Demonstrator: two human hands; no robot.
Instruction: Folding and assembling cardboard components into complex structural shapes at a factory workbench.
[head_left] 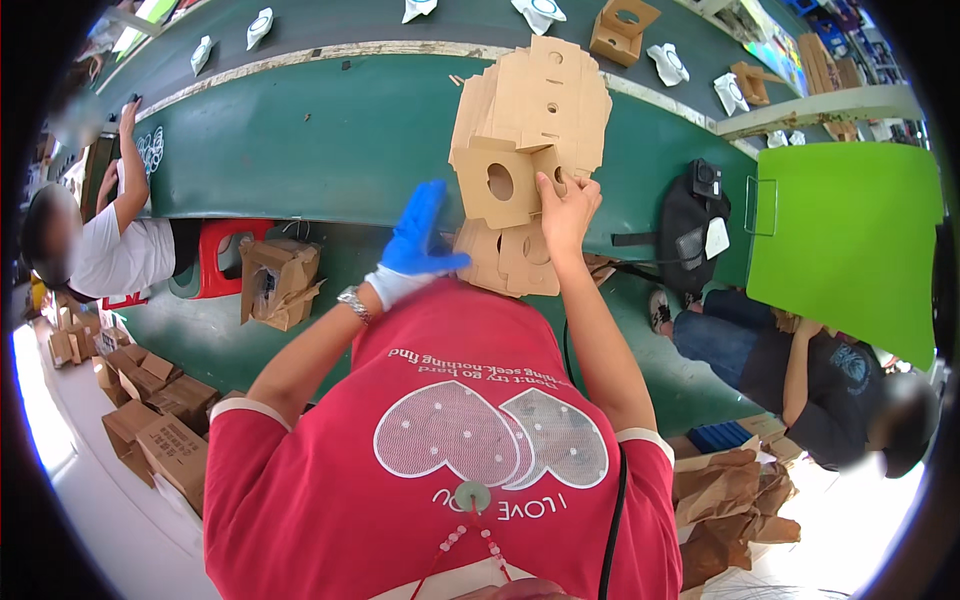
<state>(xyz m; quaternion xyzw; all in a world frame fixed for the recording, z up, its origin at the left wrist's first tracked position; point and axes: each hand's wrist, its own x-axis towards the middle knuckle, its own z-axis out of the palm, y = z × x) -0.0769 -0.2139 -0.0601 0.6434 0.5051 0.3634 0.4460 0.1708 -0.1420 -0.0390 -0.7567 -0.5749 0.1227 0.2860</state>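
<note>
**One cardboard box (523, 178) is sitting in the right hand's (568, 205) grip, and the left hand (415, 238) is spreading beside it**

Taking the middle of the view as the dial's centre, the right thumb and fingers are clamping on the box's side panel, at about half past one. The left fingers are pointing up toward twelve, close to one another, while the thumb is standing well away from them; this hand is holding nothing. It is wearing a blue glove with white at the wrist, looks slightly blurred, and is lying at about half past ten.

The box itself is standing just past twelve, partly folded, a round hole showing in its front panel. Behind it, between twelve and one, a stack of flat cardboard blanks (535, 90) is lying on the green table (300, 140). More flat pieces (485, 262) are lying just below the box. Whether the left thumb is touching them, I cannot tell.

Farther out, a black bag (680, 215) is resting at two, and a bright green panel (845, 250) is standing near three. Along the top, from ten to two, a conveyor (330, 25) is carrying white packets (667, 64). Near nine, a person in a white top (115, 250) is appearing close to a red stool (215, 250).
</note>
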